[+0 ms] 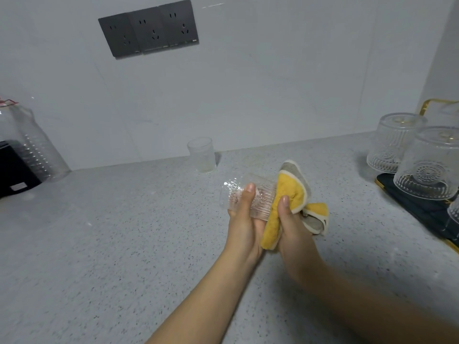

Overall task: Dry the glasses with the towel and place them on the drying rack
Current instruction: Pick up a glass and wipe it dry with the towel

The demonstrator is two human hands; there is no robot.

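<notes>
Two hands meet over the near counter in the head view: our left hand wraps a ribbed glass lying on its side, mouth toward the right, so our right hand can pinch the yellow towel against its rim and wipe. Upturned glasses already sit on the dark drying rack at far right, draining downward, and one small glass waits upright by the far wall, likely next
</notes>
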